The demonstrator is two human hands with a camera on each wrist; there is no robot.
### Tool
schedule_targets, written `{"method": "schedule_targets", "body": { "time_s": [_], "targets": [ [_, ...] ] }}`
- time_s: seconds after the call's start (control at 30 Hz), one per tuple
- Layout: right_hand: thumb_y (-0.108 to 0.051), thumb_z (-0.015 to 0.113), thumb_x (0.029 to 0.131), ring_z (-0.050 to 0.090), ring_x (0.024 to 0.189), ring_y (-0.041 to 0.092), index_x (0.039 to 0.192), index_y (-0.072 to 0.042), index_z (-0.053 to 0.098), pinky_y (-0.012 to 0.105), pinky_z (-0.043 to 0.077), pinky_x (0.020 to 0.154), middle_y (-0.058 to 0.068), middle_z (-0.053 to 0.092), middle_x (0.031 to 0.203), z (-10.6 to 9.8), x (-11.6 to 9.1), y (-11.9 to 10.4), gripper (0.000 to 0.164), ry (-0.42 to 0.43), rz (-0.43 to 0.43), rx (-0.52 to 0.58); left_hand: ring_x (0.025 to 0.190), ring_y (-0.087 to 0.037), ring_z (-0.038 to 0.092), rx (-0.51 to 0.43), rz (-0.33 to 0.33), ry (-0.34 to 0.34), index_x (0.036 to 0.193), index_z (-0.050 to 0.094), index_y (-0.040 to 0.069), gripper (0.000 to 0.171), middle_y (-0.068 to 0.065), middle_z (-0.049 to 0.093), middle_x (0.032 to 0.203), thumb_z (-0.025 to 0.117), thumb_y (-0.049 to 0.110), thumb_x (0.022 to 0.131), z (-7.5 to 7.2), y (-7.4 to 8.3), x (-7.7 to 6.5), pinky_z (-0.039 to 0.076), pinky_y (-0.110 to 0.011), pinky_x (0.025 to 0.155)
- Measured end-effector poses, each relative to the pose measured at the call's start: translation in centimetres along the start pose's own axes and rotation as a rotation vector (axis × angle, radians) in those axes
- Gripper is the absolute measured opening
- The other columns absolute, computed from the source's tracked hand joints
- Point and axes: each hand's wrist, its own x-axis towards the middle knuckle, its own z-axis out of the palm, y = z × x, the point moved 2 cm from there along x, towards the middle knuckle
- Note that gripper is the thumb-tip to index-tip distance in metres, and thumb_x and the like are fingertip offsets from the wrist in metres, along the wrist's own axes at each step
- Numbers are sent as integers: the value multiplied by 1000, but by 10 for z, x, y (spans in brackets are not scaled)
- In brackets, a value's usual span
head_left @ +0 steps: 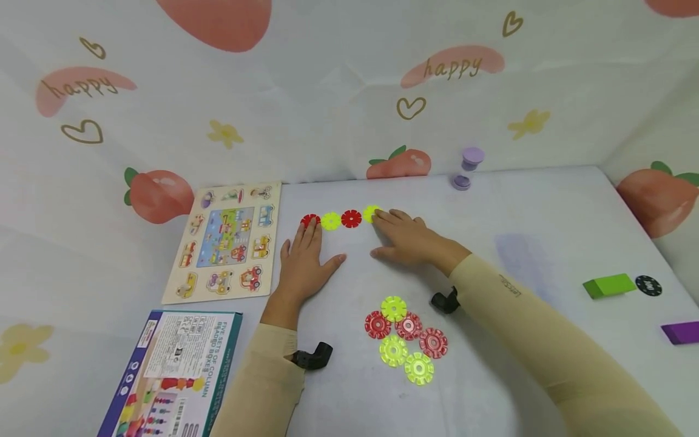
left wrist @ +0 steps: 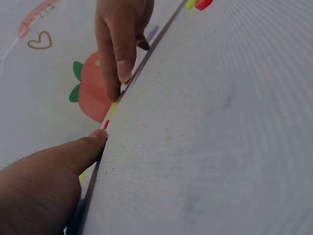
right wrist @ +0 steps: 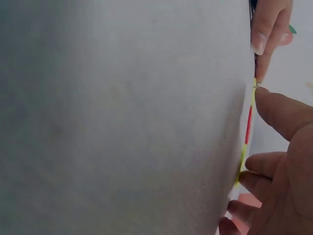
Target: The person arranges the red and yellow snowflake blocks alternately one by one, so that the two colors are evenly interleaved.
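Note:
Four flower-shaped plastic discs lie in a row near the back of the table in the head view. From the left they are a red disc (head_left: 310,220), a yellow-green disc (head_left: 330,221), another red disc (head_left: 351,219) and another yellow-green disc (head_left: 371,213). My left hand (head_left: 304,267) lies flat with its fingertips on the leftmost red disc, thumb spread out. The fingertips of my right hand (head_left: 406,238) touch the rightmost yellow-green disc, fingers extended. Closer to me lies a loose cluster of red and yellow-green discs (head_left: 394,351), some overlapping.
At left lie a wooden picture puzzle board (head_left: 218,243) and a toy box (head_left: 180,364). A purple hourglass-shaped object (head_left: 468,168) stands at the back. Toward the right edge are a green block (head_left: 608,286), a black round chip (head_left: 648,285) and a purple block (head_left: 681,332).

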Motion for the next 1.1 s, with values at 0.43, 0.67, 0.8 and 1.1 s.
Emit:
{"method": "schedule_targets", "body": {
  "time_s": [0.43,0.67,0.8,1.1],
  "targets": [
    [-60,59,85,6,144,27,153,-19,26,60,19,105,-2,16,158,2,2,7,85,-17,-10,16,144,-24,0,2,0,-8,154,18,11,97,-4,10,159,45,73,84,0,1,1,5,-58,109],
    [-70,51,83,9,143,25,153,-23,23,64,19,103,-4,13,159,2,2,8,89,5,-24,75,144,-25,2,1,1,0,153,20,10,96,-6,13,159,47,71,84,-1,1,1,6,-59,109],
    [-69,51,85,18,142,22,152,-22,27,60,21,105,-2,20,157,-3,-8,7,85,79,-50,238,144,-25,2,0,-5,-7,153,20,10,97,-5,13,159,47,71,84,-1,1,0,6,-58,109],
    [-38,56,97,51,116,20,143,-28,43,45,43,91,-4,50,135,1,-82,-7,49,165,-235,797,144,-25,1,-12,-5,-7,153,20,10,96,-5,12,159,47,71,84,1,1,1,5,-59,108]
  ]
}}
